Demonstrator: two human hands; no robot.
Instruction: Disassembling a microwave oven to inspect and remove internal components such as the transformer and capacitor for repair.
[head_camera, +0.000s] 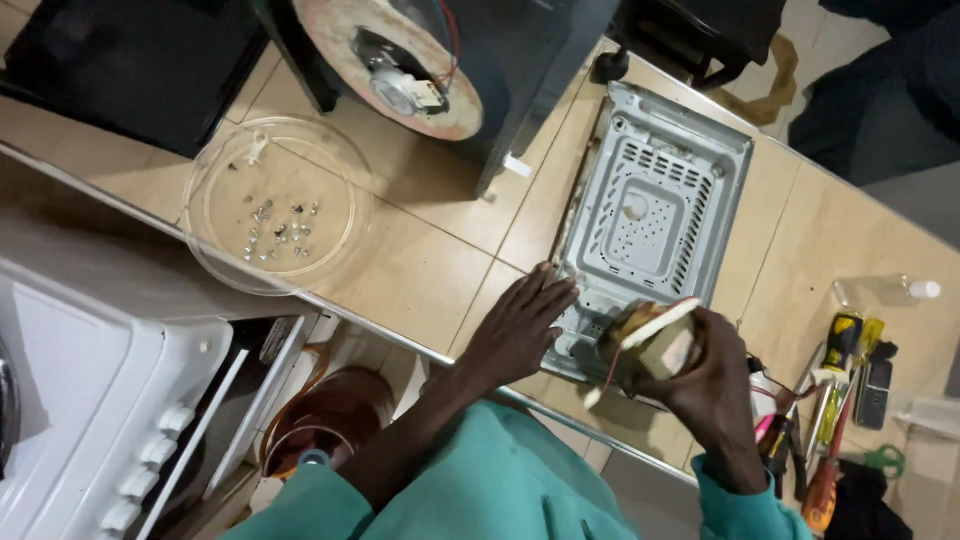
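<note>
Right hand (715, 385): clamped around transformer (655, 345), lifting it above grey metal panel (655, 205).
Left hand (520, 325): fingers spread flat, steadying the panel's near edge.
Beyond left hand: glass tray (275, 205) corralling loose screws (280, 232).

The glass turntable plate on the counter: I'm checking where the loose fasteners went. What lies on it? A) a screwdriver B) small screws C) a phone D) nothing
B: a scatter of small metal screws lies on the round glass plate, while the screwdrivers and the phone lie far off at the counter's right end, beyond the right hand.
</note>
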